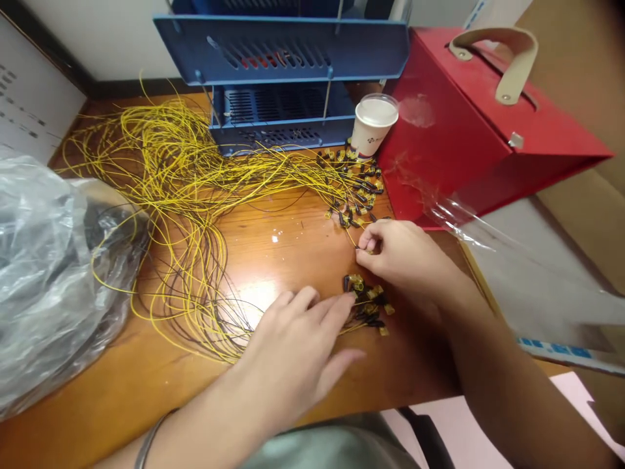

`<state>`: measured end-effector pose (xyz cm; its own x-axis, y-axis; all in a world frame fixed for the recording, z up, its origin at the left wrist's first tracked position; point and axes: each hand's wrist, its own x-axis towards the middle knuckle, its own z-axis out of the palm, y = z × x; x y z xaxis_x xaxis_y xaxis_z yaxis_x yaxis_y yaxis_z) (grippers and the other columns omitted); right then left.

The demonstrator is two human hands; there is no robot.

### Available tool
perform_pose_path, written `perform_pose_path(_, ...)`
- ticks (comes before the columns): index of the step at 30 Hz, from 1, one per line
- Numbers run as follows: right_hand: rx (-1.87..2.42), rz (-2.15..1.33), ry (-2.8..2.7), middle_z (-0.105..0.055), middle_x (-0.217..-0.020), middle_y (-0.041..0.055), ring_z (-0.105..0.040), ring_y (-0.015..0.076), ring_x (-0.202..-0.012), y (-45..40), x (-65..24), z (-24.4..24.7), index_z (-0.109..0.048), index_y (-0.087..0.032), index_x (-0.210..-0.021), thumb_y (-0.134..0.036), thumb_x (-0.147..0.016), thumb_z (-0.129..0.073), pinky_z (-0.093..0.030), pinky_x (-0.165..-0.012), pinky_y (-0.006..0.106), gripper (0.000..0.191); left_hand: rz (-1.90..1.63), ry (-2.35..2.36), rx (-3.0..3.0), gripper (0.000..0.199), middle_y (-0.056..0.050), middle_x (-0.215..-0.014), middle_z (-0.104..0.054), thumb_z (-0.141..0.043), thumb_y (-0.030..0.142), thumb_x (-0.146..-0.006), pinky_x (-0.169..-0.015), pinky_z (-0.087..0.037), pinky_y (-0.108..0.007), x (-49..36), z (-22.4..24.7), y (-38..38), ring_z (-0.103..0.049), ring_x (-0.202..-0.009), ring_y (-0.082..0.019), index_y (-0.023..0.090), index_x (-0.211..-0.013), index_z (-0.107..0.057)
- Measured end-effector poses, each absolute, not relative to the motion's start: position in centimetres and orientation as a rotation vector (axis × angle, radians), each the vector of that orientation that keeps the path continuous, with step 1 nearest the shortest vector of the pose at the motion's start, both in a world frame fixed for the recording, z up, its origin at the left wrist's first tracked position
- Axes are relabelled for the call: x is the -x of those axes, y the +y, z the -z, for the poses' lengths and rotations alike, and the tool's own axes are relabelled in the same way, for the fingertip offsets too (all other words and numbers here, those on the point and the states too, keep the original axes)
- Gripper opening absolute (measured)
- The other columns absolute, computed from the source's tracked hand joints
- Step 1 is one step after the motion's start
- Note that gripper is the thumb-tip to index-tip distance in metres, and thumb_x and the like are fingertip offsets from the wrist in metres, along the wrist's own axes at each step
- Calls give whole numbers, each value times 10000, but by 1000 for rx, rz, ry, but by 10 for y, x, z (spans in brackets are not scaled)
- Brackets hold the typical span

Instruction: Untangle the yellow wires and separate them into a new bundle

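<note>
My left hand [305,339] lies palm down with its fingers stretched out, over the near bundle of yellow and black wires. Just past its fingertips are the bundle's ends, a small cluster of black and yellow connectors [374,303]. My right hand [403,257] pinches the end of one wire [352,238] between thumb and forefinger; the tip is mostly covered by the fingers. Beyond it spreads a larger group of wire ends [359,195] with black sleeves and yellow tabs. Their long yellow and black wires [195,169] run left in a loose tangle.
A blue metal rack [288,52] stands at the back, with a lidded paper cup [375,124] beside it. At right is a red box [469,130] with a beige handle. A clear plastic bag [53,280] lies at left on the wooden table [273,254].
</note>
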<state>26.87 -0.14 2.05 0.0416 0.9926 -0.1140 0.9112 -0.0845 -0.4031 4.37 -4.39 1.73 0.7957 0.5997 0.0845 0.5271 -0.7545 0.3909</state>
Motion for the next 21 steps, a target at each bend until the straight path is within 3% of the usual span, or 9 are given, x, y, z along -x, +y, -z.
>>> perform_pose_path(2,2052,-500,-1949,-675,-693,22,-576,182,-623,-4,-270,-20,-626,-206,-678,-187,-720,-643,-389,-598,304,49,-293,958,-2478,493,-101,-1136,-714,-593,529,-975,-801,-510,-432,-46,-27,-35,-612,-982,-292,160,-1302,-610)
perform_pose_path(5,1844,-632,-1882,-511,-537,-48,-441,128,-493,-11,-271,-24,-592,-206,-723,-215,-752,-639,-329,-496,262,56,-354,1080,-2121,404,-71,-1118,-725,-483,502,-1029,-832,-481,-388,-56,-37,-17,-629,-977,-258,200,-1224,-668)
perform_pose_path(8,1545,-980,-1774,-396,-525,-79,-327,101,-458,-19,-268,-30,-620,-196,-805,-255,-829,-642,-254,-429,238,68,-436,1011,-1647,403,-21,-910,-721,-428,467,-1050,-757,-452,-285,-73,-40,2,-630,-839,-175,193,-983,-716)
perform_pose_path(11,1397,-1194,-1748,-338,-529,-80,-257,91,-454,-23,-265,-34,-664,-190,-819,-275,-878,-657,-193,-420,244,103,-531,967,-1320,397,4,-666,-601,-505,377,-1013,-632,-391,-238,-92,-39,20,-534,-644,-122,150,-711,-626)
perform_pose_path(14,1318,-1272,-1728,-451,-522,-53,-344,95,-427,-29,-266,-38,-709,-197,-820,-281,-879,-699,-224,-403,242,102,-558,1042,-1152,282,-8,-699,-633,-525,231,-979,-583,-349,-225,-105,-43,40,-453,-553,-87,121,-749,-648)
perform_pose_path(17,1080,-1434,-1774,-674,-634,24,-590,151,-520,-41,-274,-41,-738,-222,-800,-355,-904,-720,-424,-464,256,170,-613,1121,-1086,212,-56,-886,-722,-514,200,-953,-532,-298,-226,-107,-52,66,-417,-531,-73,115,-819,-656)
perform_pose_path(19,910,-1501,-1833,-701,-639,50,-655,172,-574,-51,-283,-39,-742,-248,-744,-531,-924,-672,-507,-544,277,343,-664,1167,-1056,161,-67,-944,-737,-520,198,-917,-513,-266,-232,-103,-57,86,-391,-521,-75,129,-828,-636)
perform_pose_path(21,883,-1435,-1927,-641,-548,67,-609,160,-488,-60,-292,-33,-712,-265,-643,-760,-881,-553,-479,-472,266,572,-715,1201,-1035,116,-66,-956,-741,-536,202,-881,-516,-261,-235,-98,-59,107,-381,-518,-78,140,-843,-627)
